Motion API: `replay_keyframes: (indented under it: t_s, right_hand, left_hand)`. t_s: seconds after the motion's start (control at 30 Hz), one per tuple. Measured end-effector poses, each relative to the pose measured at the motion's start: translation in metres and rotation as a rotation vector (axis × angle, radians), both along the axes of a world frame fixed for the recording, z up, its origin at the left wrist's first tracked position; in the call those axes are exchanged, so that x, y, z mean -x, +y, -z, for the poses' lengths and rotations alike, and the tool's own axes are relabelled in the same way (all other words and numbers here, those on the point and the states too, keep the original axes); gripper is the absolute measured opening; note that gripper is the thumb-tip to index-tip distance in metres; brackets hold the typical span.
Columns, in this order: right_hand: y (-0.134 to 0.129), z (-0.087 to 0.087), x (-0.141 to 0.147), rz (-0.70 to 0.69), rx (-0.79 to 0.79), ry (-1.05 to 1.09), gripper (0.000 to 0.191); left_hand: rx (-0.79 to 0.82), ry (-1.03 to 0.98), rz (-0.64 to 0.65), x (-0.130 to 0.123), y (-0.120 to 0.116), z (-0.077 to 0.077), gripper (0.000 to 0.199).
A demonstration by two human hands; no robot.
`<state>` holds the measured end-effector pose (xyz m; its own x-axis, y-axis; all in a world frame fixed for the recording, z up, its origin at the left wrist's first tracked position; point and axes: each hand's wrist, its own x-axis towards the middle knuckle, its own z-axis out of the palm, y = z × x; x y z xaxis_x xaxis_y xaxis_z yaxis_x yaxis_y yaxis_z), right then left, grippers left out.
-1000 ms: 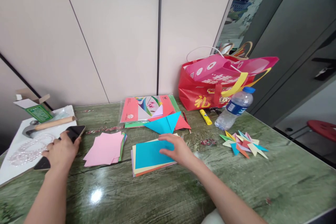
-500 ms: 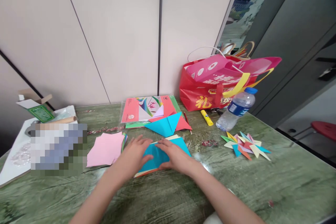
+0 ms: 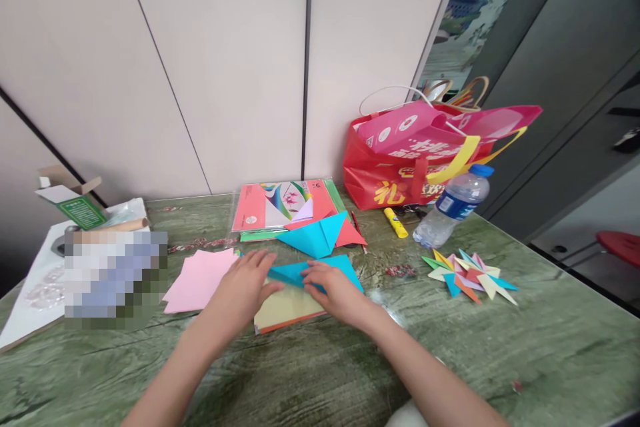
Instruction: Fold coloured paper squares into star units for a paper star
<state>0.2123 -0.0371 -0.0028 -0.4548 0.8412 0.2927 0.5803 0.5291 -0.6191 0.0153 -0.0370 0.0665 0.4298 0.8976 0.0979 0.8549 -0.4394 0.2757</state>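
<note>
A blue sheet of paper (image 3: 346,269) lies on a stack with pale yellow paper (image 3: 287,307) on top, its near edge lifted and folding back. My left hand (image 3: 250,283) is at the sheet's left end, fingers bent at its edge. From the right, my right hand (image 3: 334,290) holds the lifted edge between thumb and fingers. Just behind are a folded blue paper piece (image 3: 315,237) and a red one (image 3: 350,233). To the left lie pink sheets (image 3: 197,280).
A paper pack (image 3: 250,207) lies at the back. Behind to the right are a red bag (image 3: 367,177), a yellow glue stick (image 3: 395,223) and a water bottle (image 3: 453,207). Folded colourful paper (image 3: 473,275) lies at right, a green box (image 3: 83,212) at left.
The near edge of the blue sheet has come up and back, uncovering the pale yellow paper. My left hand has shifted slightly left, and my right hand has closed on the edge.
</note>
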Motion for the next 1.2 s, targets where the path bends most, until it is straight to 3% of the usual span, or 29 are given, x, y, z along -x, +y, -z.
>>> replay_keyframes:
  t_s: [0.07,0.13,0.2,0.27,0.37,0.43,0.53,0.6,0.8,0.9,1.03,1.2]
  right_hand:
    - [0.001,-0.003,0.000,0.134,-0.011,0.088,0.019]
    - [0.002,-0.006,-0.001,0.287,-0.007,0.193,0.018]
    - [0.002,-0.010,-0.003,0.405,-0.032,0.309,0.017]
    - [-0.001,-0.016,-0.004,0.456,-0.094,0.417,0.015]
    - [-0.009,-0.027,-0.002,0.390,-0.186,0.511,0.014]
    - [-0.014,-0.033,0.001,0.288,-0.218,0.510,0.015]
    - [-0.018,-0.036,0.005,0.136,-0.260,0.445,0.015]
    - [-0.019,-0.034,0.007,0.069,-0.300,0.391,0.015]
    - [-0.019,-0.032,0.005,-0.038,-0.323,0.287,0.012]
    - [-0.021,-0.034,0.004,0.021,-0.294,0.283,0.022]
    - [-0.022,-0.034,0.004,0.105,-0.226,0.312,0.019]
    - [-0.021,-0.033,0.005,0.126,-0.206,0.340,0.018]
  left_hand:
    - [-0.077,-0.099,-0.078,0.000,0.002,-0.003,0.028]
    - [-0.051,-0.231,-0.170,0.001,0.004,-0.003,0.027]
    - [0.121,-0.417,-0.251,0.000,0.003,-0.004,0.035]
    - [0.393,-0.669,-0.301,-0.004,0.000,-0.006,0.058]
    - [0.744,-1.011,-0.304,-0.014,-0.007,-0.010,0.088]
    - [0.820,-1.168,-0.223,-0.020,-0.011,-0.011,0.080]
    - [0.799,-1.338,-0.109,-0.024,-0.013,-0.009,0.053]
    - [0.798,-1.395,-0.100,-0.025,-0.013,-0.008,0.046]
    - [0.711,-1.429,-0.152,-0.027,-0.014,-0.008,0.049]
    - [0.650,-1.349,-0.174,-0.030,-0.016,-0.007,0.046]
    - [0.597,-1.264,-0.145,-0.034,-0.018,-0.001,0.045]
    - [0.653,-1.227,-0.112,-0.030,-0.017,-0.002,0.039]
